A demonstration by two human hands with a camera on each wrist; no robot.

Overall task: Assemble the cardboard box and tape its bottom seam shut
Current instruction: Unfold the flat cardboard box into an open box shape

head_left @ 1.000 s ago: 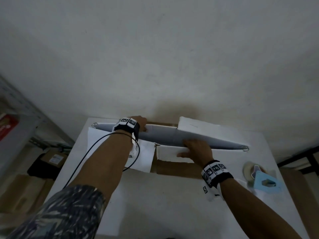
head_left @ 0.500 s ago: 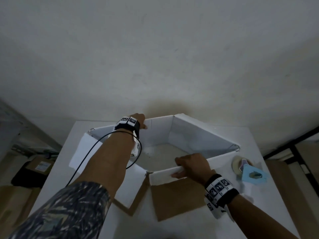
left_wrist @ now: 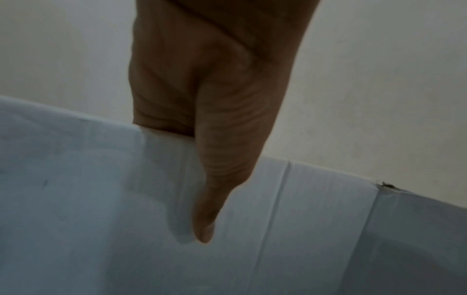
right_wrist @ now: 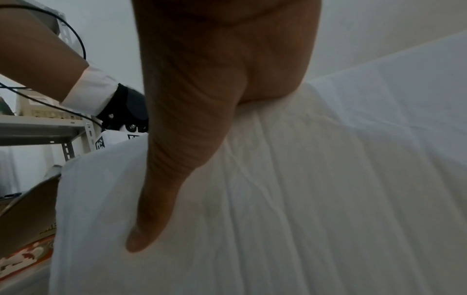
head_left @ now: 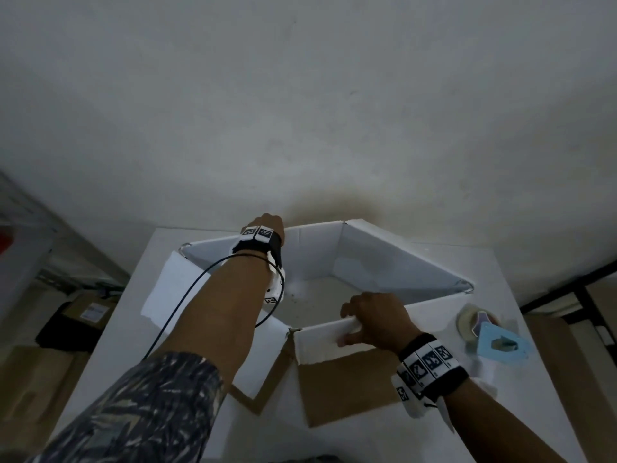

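Observation:
A white cardboard box (head_left: 394, 269) stands open-ended on the white table (head_left: 534, 412), its walls spread into a skewed ring. My left hand (head_left: 270, 227) grips the far wall's top edge; in the left wrist view the thumb (left_wrist: 202, 229) lies on the inner face of the box wall (left_wrist: 316, 219), the other fingers hidden behind it. My right hand (head_left: 370, 319) grips the near wall's top edge, and its thumb (right_wrist: 151, 219) presses the white box wall (right_wrist: 303, 199). The near flaps (head_left: 350, 392) lie outward on the table, brown side up. A blue tape dispenser (head_left: 500, 345) lies at the right.
A pale wall rises straight behind the table. A white flap (head_left: 167, 289) sticks out to the left. A metal shelf (head_left: 20, 235) and brown cartons (head_left: 90, 309) stand to the left on the floor. A dark frame (head_left: 587, 295) stands to the right.
The box was flattened against the table's back a second ago; now it is spread open. My right hand drew the near wall toward me while the left kept hold of the far wall.

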